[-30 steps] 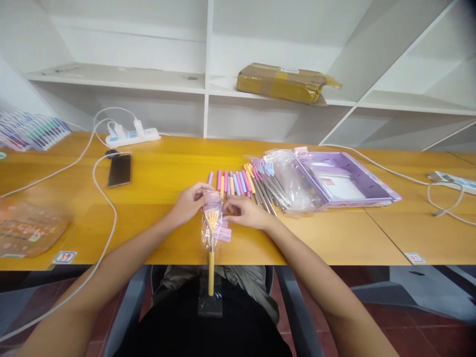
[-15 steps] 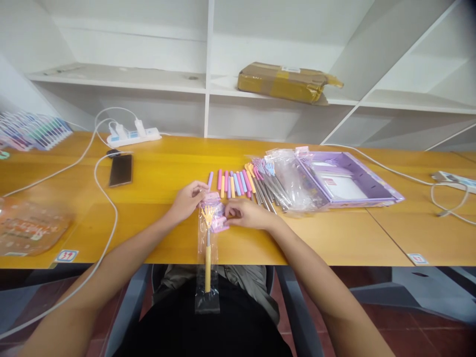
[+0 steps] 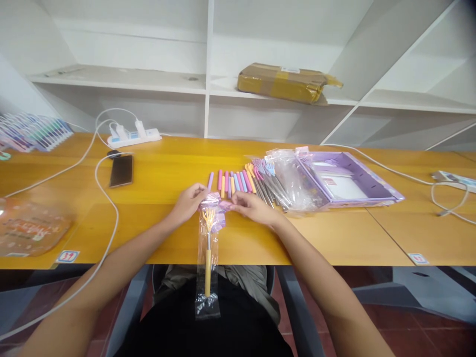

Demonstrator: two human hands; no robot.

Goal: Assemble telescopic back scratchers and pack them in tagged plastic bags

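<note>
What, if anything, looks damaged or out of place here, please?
The carton on the shelf looks damaged: its right end is ragged, with a loose flap sticking out. The bag with the yellow scratcher overhangs the near edge of the table. Nothing looks spilled.

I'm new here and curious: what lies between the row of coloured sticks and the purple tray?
In the head view, metal rods with hand-shaped heads lie beside the coloured sticks, followed by clear plastic bags that reach the purple tray.

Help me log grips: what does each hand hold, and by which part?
Left hand: far end of the clear plastic bag around the yellow back scratcher. Right hand: apparently the right end of a pink-purple card.
</note>
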